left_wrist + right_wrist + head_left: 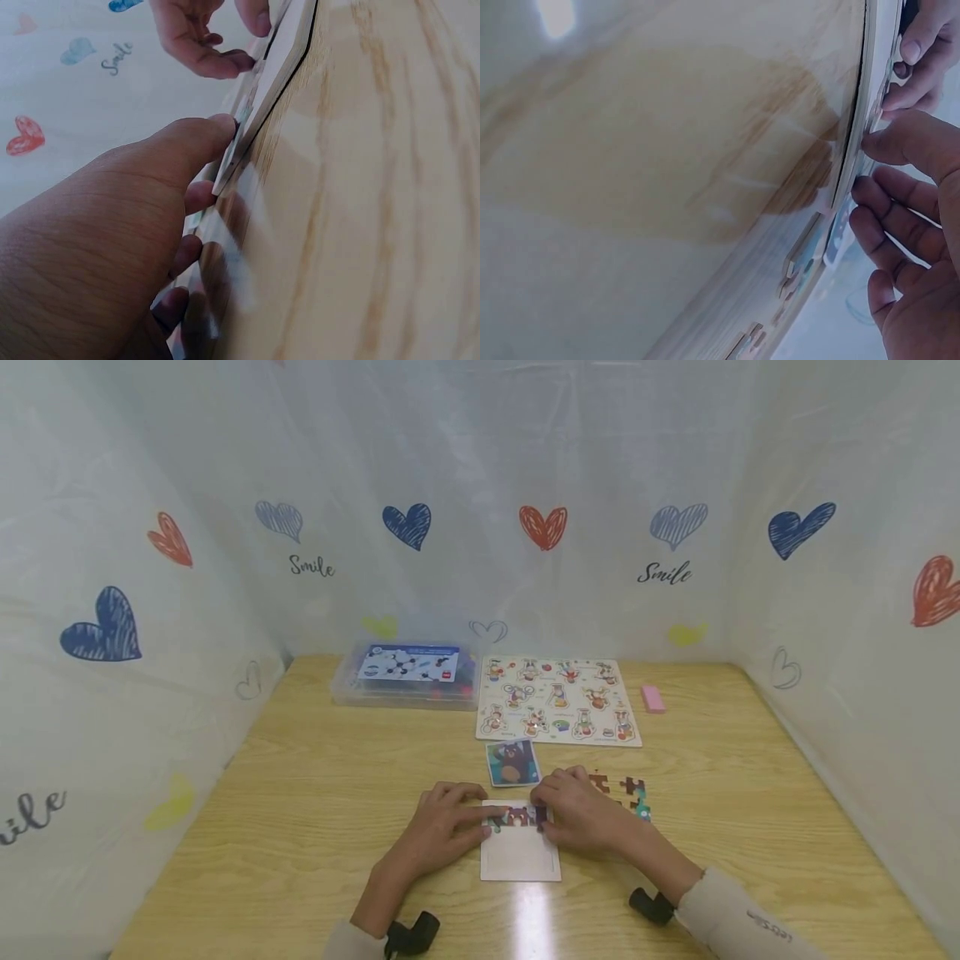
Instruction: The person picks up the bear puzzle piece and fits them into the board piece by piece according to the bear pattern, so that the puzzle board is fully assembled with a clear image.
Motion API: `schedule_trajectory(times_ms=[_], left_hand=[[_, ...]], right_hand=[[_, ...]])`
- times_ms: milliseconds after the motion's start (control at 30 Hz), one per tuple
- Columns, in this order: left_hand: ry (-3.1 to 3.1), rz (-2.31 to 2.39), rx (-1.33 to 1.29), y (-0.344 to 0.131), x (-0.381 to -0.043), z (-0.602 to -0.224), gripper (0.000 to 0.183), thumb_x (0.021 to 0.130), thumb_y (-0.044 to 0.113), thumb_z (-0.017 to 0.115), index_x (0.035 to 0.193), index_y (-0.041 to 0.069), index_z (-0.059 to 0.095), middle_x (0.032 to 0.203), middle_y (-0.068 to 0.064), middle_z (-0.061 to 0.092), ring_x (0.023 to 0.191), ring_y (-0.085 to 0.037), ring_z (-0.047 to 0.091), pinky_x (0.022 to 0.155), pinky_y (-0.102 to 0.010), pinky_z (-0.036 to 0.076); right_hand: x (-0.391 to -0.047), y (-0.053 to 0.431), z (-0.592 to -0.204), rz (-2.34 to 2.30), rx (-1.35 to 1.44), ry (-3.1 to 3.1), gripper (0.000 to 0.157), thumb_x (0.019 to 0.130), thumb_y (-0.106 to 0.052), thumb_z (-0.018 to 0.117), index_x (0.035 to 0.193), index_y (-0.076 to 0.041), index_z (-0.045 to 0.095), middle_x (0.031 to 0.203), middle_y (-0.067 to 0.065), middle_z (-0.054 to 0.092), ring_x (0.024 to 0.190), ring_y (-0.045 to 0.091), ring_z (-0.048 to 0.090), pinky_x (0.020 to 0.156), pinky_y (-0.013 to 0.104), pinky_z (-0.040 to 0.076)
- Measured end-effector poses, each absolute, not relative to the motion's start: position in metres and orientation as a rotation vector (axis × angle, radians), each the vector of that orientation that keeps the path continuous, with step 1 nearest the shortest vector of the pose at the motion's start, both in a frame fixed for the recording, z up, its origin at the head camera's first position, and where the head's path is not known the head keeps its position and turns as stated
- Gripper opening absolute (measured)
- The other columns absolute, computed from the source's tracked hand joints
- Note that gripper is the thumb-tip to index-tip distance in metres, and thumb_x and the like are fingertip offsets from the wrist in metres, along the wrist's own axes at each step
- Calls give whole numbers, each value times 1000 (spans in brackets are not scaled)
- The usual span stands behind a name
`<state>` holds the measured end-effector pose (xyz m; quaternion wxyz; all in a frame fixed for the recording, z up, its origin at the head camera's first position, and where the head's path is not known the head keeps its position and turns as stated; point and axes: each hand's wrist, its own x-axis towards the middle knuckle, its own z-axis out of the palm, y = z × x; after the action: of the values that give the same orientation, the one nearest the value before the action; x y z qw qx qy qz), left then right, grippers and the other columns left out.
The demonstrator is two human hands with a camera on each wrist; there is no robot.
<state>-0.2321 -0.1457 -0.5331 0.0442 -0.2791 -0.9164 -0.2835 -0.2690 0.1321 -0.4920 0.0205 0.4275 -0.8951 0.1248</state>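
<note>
A pale square puzzle tray (520,856) lies on the table, its far side lined with joined pieces showing a bear's face (519,816). My left hand (444,827) rests at the tray's left edge, index finger stretched over the pieces and thumb by a green piece. My right hand (581,810) bends over the far right corner, its thumb and forefinger pinching a dark puzzle piece (541,817) at the end of the row. In the right wrist view the other fingers (881,232) of that hand curl loosely beside the tray. Just beyond the tray is a bear picture card (513,763).
Several loose puzzle pieces (633,787) lie right of my right hand, partly behind it. Farther back are a wooden board with animal figures (558,702), a clear plastic case (405,695) and a pink block (653,699). Printed curtains (480,585) enclose the table.
</note>
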Motion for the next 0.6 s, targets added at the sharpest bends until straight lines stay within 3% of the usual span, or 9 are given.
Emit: schedule_trajectory(times_ms=[300, 600], left_hand=[[-2803, -851, -863, -145, -233, -533, 32, 99, 39, 61, 130, 39, 67, 136, 6, 54, 121, -20, 41, 94, -49, 33], [-2808, -836, -865, -146, -233, -534, 32, 99, 42, 60, 131, 40, 66, 137, 6, 54, 123, -21, 41, 96, -49, 33]], right_hand=[[-270, 131, -493, 420, 1392, -2679, 11, 86, -17, 76, 97, -16, 77, 100, -7, 66, 98, 14, 55, 93, 43, 35], [-276, 148, -491, 488, 1272, -2707, 20, 85, -12, 75, 105, -16, 76, 104, -7, 67, 102, 16, 58, 87, 43, 34]])
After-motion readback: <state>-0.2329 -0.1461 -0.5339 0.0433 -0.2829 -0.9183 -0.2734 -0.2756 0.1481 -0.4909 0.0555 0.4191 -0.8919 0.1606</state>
